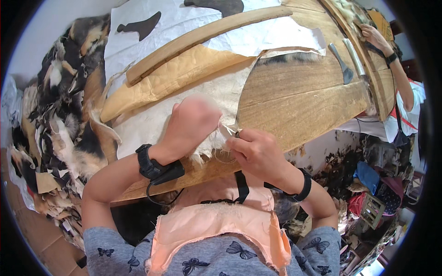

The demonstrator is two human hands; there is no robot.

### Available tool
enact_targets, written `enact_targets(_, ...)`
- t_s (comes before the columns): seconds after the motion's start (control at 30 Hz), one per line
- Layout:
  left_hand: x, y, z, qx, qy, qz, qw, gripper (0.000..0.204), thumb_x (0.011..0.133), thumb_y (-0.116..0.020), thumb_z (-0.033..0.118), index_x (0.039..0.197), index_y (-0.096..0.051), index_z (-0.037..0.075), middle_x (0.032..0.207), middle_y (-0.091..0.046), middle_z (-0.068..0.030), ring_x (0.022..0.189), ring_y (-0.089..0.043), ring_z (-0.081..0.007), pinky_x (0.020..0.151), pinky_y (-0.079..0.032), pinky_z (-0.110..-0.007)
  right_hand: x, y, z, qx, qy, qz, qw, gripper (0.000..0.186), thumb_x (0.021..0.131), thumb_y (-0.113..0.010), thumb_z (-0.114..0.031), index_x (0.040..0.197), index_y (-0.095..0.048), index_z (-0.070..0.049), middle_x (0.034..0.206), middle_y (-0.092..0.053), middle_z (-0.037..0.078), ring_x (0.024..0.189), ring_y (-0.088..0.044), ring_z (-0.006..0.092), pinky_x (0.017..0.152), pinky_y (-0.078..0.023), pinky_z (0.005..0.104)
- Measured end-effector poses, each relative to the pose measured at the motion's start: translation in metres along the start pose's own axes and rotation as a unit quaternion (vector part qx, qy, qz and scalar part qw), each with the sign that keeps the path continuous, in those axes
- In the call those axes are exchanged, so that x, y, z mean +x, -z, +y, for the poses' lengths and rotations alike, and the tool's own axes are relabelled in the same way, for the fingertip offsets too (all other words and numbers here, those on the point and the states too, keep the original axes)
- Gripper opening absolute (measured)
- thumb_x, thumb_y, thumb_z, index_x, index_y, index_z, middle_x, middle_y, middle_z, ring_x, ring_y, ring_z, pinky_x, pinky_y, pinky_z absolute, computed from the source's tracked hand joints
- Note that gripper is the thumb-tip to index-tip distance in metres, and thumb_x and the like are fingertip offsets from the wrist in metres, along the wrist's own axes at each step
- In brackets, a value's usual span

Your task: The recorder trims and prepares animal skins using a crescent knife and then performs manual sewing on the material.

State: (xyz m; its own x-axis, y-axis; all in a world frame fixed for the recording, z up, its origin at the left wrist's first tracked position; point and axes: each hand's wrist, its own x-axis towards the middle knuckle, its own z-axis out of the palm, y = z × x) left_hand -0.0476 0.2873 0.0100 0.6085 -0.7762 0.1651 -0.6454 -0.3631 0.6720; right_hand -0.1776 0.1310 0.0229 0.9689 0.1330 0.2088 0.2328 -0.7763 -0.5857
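A pale hide (225, 89) lies over the near part of the wooden table, its ragged, furry edge (209, 145) toward me. My left hand (195, 117) is closed like a fist above this edge; it is blurred and its fingertips are hidden. Just to its right, my right hand (255, 149) pinches the frayed edge between thumb and bent fingers. A dark band shows at its index finger; I cannot tell whether it is a ring or part of a tool. Thin white strands (226, 129) run between the two hands.
A wooden bar (207, 34) presses across tan paper (175, 78) and a white sheet (304, 34). Dark flared blades (142, 27) lie at the back, another (343, 66) at right. Fur pieces (60, 106) heap up left. Another person's hand (375, 37) works at far right.
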Motion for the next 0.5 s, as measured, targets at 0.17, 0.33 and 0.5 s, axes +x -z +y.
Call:
enact_targets(0.17,0.001,-0.006,-0.004,0.041,0.019,-0.034,0.998,0.006,0.075,-0.066,0.012,0.078,-0.064,0.007,0.074,-0.054,-0.0072,0.077,-0.053,-0.0263,0.068,-0.040,-0.036,-0.008,0.007,0.003,-0.018,0.000,0.000,1.000,0.013,0.068,-0.061,-0.008,0.081,-0.058,-0.004,0.070,-0.049,0.006,0.065,-0.056,0.0242,0.057,-0.048,0.0366)
enact_targets(0.33,0.001,-0.009,-0.003,0.095,0.012,-0.037,0.995,0.005,0.077,-0.064,0.012,0.076,-0.061,0.007,0.080,-0.055,-0.0068,0.080,-0.053,-0.0251,0.068,-0.039,-0.036,-0.009,0.029,-0.012,0.145,0.072,-0.100,0.982,0.010,0.069,-0.063,-0.008,0.078,-0.061,-0.005,0.067,-0.051,0.008,0.064,-0.058,0.0248,0.055,-0.048,0.0354)
enact_targets(0.5,0.005,0.003,-0.006,0.024,0.044,-0.077,0.996,0.006,0.074,-0.068,0.013,0.079,-0.065,0.009,0.080,-0.053,-0.0040,0.080,-0.053,-0.0226,0.067,-0.038,-0.035,0.011,0.040,-0.032,0.374,0.173,-0.135,0.901,0.012,0.068,-0.063,-0.002,0.079,-0.063,-0.006,0.065,-0.051,0.008,0.060,-0.058,0.0260,0.053,-0.046,0.0354)
